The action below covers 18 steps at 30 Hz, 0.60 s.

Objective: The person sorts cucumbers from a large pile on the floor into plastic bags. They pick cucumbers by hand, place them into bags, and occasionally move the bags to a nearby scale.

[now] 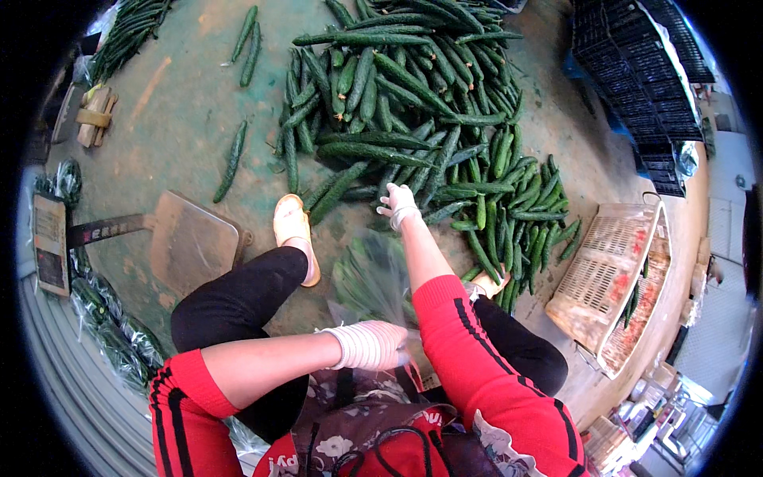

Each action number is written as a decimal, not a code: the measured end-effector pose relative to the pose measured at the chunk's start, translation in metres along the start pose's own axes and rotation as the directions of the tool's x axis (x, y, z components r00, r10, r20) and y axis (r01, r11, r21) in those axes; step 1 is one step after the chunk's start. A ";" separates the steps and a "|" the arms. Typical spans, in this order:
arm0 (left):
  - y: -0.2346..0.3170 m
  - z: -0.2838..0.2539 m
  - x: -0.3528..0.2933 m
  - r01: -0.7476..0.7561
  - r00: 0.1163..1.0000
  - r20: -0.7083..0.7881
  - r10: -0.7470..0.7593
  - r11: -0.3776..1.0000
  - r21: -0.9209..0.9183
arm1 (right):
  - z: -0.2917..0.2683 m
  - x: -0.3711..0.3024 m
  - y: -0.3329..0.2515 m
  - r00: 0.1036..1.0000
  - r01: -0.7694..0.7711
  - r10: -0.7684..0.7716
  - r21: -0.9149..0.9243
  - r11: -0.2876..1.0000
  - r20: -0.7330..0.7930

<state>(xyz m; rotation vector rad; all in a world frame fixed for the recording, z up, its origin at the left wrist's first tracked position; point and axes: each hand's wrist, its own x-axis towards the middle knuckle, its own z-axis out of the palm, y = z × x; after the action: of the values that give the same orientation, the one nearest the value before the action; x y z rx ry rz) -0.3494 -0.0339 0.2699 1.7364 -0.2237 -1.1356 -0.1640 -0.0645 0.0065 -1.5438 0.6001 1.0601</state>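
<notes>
My left hand (372, 343), in a pale striped glove, is closed at the upper edge of a clear plastic bag (397, 298) between my legs. Through the film show several green cucumbers (362, 274). Reaching forward past the bag, my right hand (398, 203), also gloved, has its fingers apart at the near edge of a large cucumber pile (413, 87). Nothing shows in its grasp, and whether the fingertips touch a cucumber I cannot tell. Shorter cucumbers (524, 195) are heaped at the pile's right side, close to my right foot.
A few loose cucumbers (230, 163) lie on the floor at left. A weighing scale (195, 242) stands beside my left leg, with bagged cucumbers (119, 318) behind it. To the right are a dirty plastic crate (600, 266) and stacked dark crates (632, 71). More cucumbers (127, 36) lie far left.
</notes>
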 end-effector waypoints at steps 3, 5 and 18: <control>0.005 -0.003 -0.007 -0.020 1.000 0.002 0.020 0.999 -0.037 | 0.015 0.017 0.000 0.990 -0.003 0.000 -0.026 1.000 -0.141; -0.010 0.010 0.000 -0.005 1.000 0.000 0.005 1.000 -0.017 | 0.029 0.023 -0.004 0.982 0.026 -0.003 0.121 0.992 -0.188; -0.004 -0.003 -0.008 -0.019 1.000 0.003 0.019 0.999 -0.042 | -0.049 -0.022 -0.002 0.882 -0.028 -0.277 0.628 0.777 0.381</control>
<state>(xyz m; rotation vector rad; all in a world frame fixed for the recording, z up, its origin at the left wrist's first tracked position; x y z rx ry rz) -0.3529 -0.0252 0.2718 1.6923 -0.2166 -1.1220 -0.1581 -0.1148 0.0260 -0.7023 0.4379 0.9437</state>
